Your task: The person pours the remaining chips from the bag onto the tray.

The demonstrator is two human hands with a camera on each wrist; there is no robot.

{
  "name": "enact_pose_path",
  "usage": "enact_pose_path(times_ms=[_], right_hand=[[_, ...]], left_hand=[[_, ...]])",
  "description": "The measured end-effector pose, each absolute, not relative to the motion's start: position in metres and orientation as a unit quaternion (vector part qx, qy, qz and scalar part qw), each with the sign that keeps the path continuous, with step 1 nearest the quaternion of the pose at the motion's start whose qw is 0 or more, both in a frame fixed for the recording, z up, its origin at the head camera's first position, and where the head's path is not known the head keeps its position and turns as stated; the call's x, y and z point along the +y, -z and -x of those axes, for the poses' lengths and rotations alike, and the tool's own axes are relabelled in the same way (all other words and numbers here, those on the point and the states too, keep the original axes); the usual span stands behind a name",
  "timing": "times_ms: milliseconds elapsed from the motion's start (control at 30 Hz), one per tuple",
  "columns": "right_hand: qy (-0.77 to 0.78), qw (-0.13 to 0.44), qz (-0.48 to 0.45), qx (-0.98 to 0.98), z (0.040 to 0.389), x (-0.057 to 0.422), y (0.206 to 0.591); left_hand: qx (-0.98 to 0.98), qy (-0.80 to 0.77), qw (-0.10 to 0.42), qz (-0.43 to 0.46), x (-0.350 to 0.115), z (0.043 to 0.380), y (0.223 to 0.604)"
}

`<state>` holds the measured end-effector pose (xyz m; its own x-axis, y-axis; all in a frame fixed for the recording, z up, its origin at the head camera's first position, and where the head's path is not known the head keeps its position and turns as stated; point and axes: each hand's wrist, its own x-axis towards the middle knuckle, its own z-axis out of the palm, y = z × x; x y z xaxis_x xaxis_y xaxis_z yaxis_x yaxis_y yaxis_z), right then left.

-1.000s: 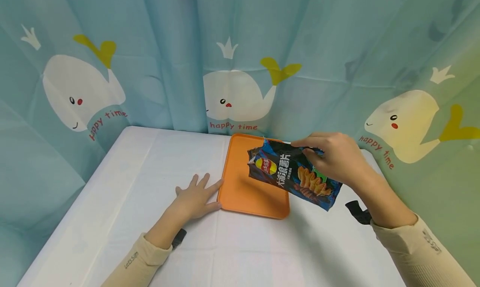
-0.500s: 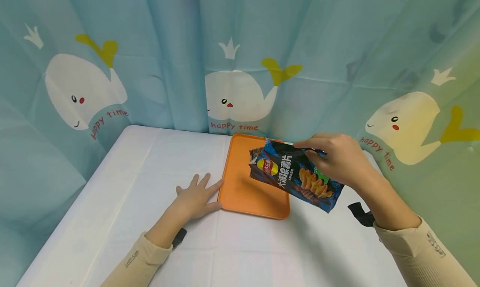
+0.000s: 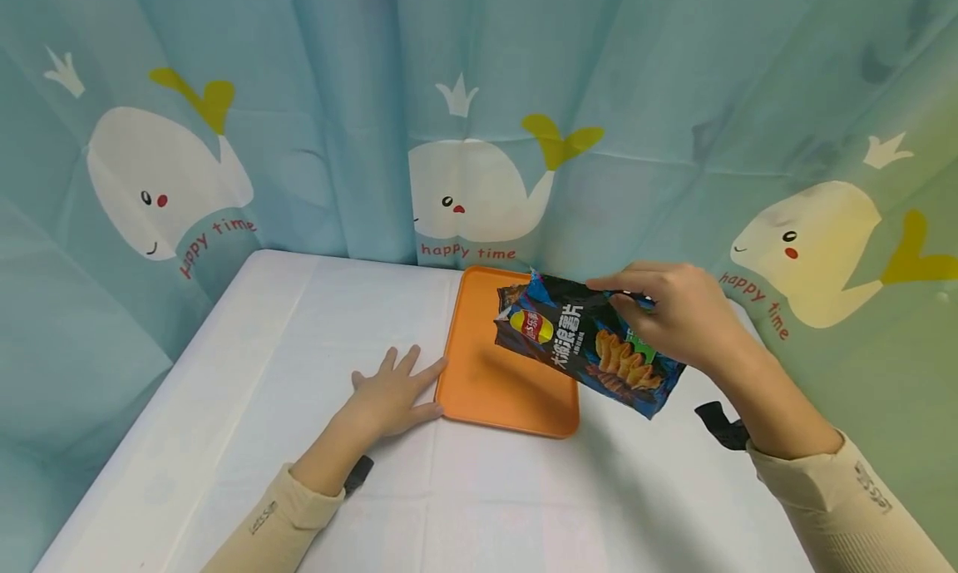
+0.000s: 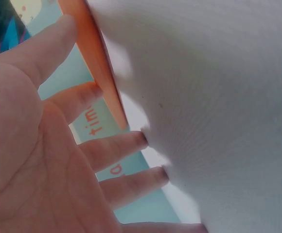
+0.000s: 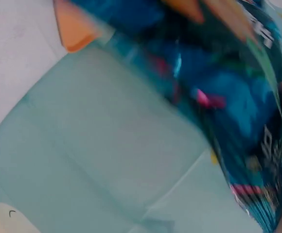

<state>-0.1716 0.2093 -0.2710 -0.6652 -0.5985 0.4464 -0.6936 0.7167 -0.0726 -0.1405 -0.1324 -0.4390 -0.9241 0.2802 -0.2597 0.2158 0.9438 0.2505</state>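
Note:
My right hand (image 3: 669,311) pinches the upper edge of a dark blue chip bag (image 3: 580,336) between thumb and fingers. The bag is tilted over the orange tray (image 3: 471,390), its torn end pointing left and its printed front toward the head camera. In the right wrist view the shiny bag (image 5: 219,97) fills the upper right, partly blurred. My left hand (image 3: 389,398) lies spread at the tray's left edge, thumb and index fingertip touching the rim. The left wrist view shows its fingers (image 4: 73,99) stretched out, two at the orange rim (image 4: 99,63) and the others on the tablecloth.
A white-covered table (image 3: 337,307) carries the tray near its back edge. Behind and to both sides hangs a light blue curtain (image 3: 337,99) with whale prints. A black strap (image 3: 722,426) hangs at the right wrist, and another black piece (image 3: 358,476) shows by the left wrist.
The chip bag has shifted up very slightly in my right hand's grip. My left hand and the tray stay in place.

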Motion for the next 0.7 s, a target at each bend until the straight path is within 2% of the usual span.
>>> enact_pose_path(times_ms=[700], right_hand=[[-0.112, 0.2, -0.349, -0.909, 0.1698, 0.2117, 0.2656]], left_hand=[[0.973, -0.113, 0.149, -0.134, -0.1345, 0.1429, 0.439]])
